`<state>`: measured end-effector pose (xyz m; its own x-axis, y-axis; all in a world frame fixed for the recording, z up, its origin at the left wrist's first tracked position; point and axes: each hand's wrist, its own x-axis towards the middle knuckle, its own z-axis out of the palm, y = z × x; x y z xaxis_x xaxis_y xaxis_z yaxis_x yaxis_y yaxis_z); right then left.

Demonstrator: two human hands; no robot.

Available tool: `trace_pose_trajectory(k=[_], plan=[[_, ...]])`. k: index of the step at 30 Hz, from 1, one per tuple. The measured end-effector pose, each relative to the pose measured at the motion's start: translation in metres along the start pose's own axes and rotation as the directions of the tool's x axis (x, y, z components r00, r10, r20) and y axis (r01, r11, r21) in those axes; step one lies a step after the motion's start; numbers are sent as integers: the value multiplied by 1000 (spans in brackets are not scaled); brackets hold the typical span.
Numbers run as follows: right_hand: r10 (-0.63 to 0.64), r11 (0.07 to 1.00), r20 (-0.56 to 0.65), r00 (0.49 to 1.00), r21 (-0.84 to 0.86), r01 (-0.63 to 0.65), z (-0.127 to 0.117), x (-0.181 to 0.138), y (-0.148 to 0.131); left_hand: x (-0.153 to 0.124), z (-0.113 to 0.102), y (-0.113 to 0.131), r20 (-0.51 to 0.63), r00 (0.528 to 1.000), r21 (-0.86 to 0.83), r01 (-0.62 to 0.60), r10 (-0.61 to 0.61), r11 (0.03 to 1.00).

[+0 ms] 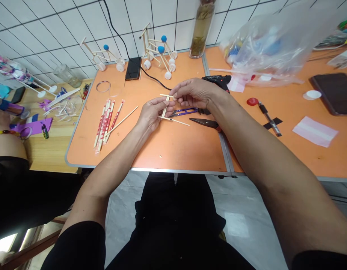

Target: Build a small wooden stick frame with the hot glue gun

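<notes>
My left hand (pixel 153 112) pinches a small H-shaped frame of pale wooden sticks (pixel 164 111). Its middle piece runs between my fingers, with a short crosspiece at the far end and a longer one at the near end. My right hand (pixel 193 93) is closed, thumb and fingertips at the right end of the far crosspiece. Purple-handled snips (pixel 187 111) lie just behind the frame, partly covered by my fingers. Dark-jawed pliers (pixel 204 122) rest under my right forearm. A black glue gun (pixel 220 80) lies beyond my right wrist, partly hidden.
Paper-wrapped chopsticks (pixel 106 120) and a loose stick (pixel 124 120) lie left. Stick models with blue balls (pixel 161 49) and a phone (pixel 133 69) line the wall near a tea bottle (pixel 201 32). Right are a plastic bag (pixel 263 48) and marker (pixel 270 118). A co-worker's hand (pixel 1 123) is far left.
</notes>
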<state>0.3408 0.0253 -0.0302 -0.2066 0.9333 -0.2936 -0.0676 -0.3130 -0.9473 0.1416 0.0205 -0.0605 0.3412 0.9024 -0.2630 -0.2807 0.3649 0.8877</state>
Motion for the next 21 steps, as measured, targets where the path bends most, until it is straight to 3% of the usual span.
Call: trace_pose_trajectory(k=[7, 10, 12, 16, 19, 21], plan=[[-89, 996, -78, 993, 7, 89, -3, -5, -3, -2, 0, 2, -34, 999, 21, -2, 2, 1000], [-199, 977, -87, 976, -93, 191, -14, -21, -8, 0, -5, 5, -47, 998, 27, -47, 48, 999], [-227, 949, -29, 973, -232, 215, -20, -36, -12, 3, -10, 8, -58, 994, 26, -94, 96, 995], [-65, 805, 168, 984, -573, 151, -13, -63, -14, 7, -18, 13, -62, 987, 10, -146, 147, 989], [104, 644, 293, 951, -748, 160, 5, -69, -9, 7, -20, 14, -55, 986, -6, -160, 159, 987], [146, 559, 335, 931, -804, 201, 17, -66, -4, 5, -20, 14, -50, 985, -11, -168, 168, 986]])
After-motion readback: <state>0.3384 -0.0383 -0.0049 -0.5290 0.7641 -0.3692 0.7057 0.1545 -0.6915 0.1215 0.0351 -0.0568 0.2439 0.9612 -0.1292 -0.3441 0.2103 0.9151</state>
